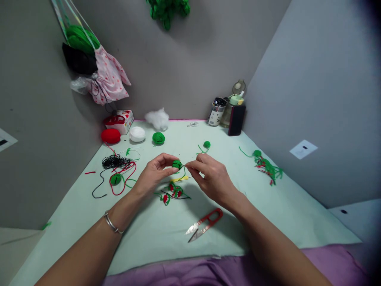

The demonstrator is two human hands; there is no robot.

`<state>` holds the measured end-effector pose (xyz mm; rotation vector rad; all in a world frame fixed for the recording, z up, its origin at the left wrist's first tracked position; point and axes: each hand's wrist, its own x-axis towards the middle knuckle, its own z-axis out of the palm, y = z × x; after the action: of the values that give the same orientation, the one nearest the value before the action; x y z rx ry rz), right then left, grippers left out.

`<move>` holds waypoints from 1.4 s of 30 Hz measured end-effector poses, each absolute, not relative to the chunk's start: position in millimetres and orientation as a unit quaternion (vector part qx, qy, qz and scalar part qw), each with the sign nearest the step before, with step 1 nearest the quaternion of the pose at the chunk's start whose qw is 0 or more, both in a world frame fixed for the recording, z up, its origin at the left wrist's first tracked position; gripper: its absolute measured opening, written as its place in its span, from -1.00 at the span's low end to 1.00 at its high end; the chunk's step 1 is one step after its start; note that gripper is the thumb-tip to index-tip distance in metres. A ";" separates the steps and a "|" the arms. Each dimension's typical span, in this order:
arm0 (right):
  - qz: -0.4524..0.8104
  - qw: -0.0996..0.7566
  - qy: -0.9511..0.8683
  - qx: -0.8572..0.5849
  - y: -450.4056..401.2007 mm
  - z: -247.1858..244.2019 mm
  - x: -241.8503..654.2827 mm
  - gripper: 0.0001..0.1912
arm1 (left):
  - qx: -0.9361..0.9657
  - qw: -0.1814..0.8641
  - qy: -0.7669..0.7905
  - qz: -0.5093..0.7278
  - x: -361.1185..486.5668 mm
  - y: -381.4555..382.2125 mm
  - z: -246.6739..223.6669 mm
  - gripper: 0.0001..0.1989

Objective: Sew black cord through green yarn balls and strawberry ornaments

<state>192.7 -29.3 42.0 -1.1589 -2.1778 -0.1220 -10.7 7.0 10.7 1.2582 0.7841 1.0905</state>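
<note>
My left hand [157, 169] pinches a small green crocheted piece [177, 164] with dark markings between thumb and fingers. Right beside it, the fingertips of my right hand [208, 172] are pressed together on something thin at the piece's edge, too small to make out. A strand of green yarn hangs down between the hands. Below them a yellow-handled crochet hook [180, 179] lies on the table. Closer to me are several small red, white and green crocheted pieces [166, 198] with loose yarn ends. Red-handled thread snips [206, 224] rest in front of my right hand, blades apart.
A black yarn tangle [116, 161] and a green round piece [115, 179] lie at left. Behind are red [111, 136], white [137, 134] and green [158, 138] yarn balls and white stuffing [157, 119]. A phone [237, 120] leans at back right; green-red pieces [269, 169] lie right.
</note>
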 end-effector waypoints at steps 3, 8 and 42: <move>0.003 0.334 -0.834 -0.438 -29.4 42.8 192.9 -0.79 | 0.544 0.608 0.342 0.466 -10.8 7.0 11.8 -0.74; 0.185 0.382 -0.790 -0.442 -26.3 45.5 195.0 -0.85 | 0.511 0.664 0.311 0.448 -10.8 4.8 13.8 -0.74; 0.344 0.380 -0.733 -0.447 -19.2 43.0 194.7 -0.85 | 0.567 0.572 0.319 0.499 -11.5 5.8 7.5 -0.74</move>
<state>194.7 -19.2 43.0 -1.1417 -1.8710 0.8790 -11.5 5.8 7.5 1.3294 0.7482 1.1708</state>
